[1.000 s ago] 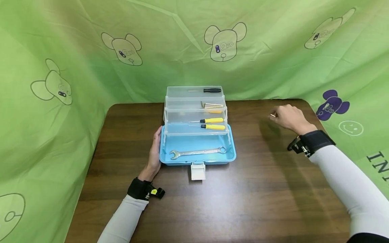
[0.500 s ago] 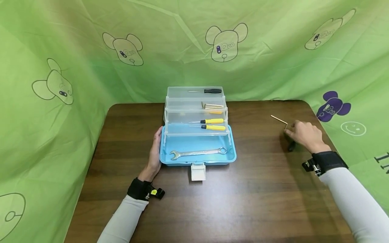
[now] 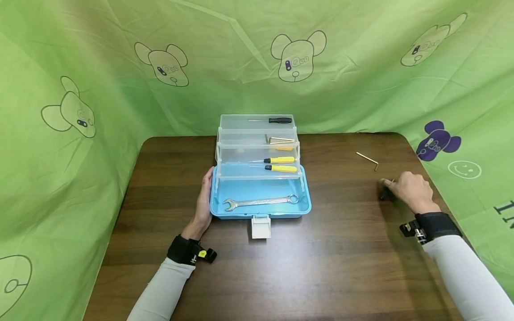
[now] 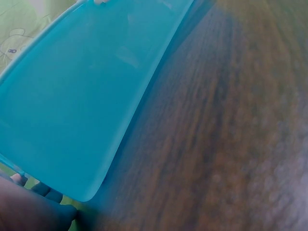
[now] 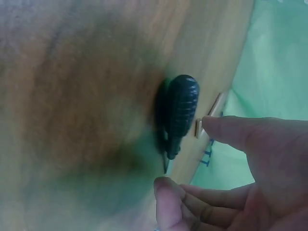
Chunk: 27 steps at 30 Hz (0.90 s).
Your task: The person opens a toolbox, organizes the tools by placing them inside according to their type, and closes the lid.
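Brown wooden tabletop point(image 3: 289, 276), both hands point(image 3: 203, 200) point(image 3: 412, 191) unclenched, left against blue toolbox point(image 4: 91, 106), right loose beside glossy, ribbed black screwdriver point(image 5: 183, 106)

Black-handled screwdriver point(image 5: 182, 108), blue toolbox point(image 3: 241, 188), green cloth point(image 3: 229, 84)

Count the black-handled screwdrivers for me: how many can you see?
2. One black-handled screwdriver lies in the top tray; another black screwdriver is on the table, by the right hand. More could be hidden.
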Available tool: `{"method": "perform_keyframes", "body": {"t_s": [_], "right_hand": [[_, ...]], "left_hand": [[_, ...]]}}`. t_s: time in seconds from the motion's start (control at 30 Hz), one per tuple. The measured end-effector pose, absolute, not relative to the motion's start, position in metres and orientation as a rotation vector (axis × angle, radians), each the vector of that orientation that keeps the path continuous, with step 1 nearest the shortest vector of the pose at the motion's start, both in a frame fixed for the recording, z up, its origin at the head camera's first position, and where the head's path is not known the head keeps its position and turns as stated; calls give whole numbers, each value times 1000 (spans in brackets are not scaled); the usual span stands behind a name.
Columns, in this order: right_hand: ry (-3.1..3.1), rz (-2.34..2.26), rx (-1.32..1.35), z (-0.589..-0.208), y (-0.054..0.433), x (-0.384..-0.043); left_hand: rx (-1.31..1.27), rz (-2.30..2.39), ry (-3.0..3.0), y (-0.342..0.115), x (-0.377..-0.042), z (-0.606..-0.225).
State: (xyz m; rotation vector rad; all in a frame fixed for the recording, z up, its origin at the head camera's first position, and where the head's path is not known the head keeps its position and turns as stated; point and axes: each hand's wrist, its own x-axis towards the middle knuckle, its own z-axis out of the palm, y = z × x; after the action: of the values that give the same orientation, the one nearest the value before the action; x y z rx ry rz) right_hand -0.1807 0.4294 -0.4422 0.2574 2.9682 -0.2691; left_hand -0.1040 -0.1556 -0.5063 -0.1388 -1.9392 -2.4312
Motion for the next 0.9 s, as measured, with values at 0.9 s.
{"method": "perform_keyframes", "body": {"t_s": [0.9], "right_hand": [[2995,-372,231,-449,416,-174]], "left_hand": [[-115,-2450,-1930,-154,-103,-503]]}}
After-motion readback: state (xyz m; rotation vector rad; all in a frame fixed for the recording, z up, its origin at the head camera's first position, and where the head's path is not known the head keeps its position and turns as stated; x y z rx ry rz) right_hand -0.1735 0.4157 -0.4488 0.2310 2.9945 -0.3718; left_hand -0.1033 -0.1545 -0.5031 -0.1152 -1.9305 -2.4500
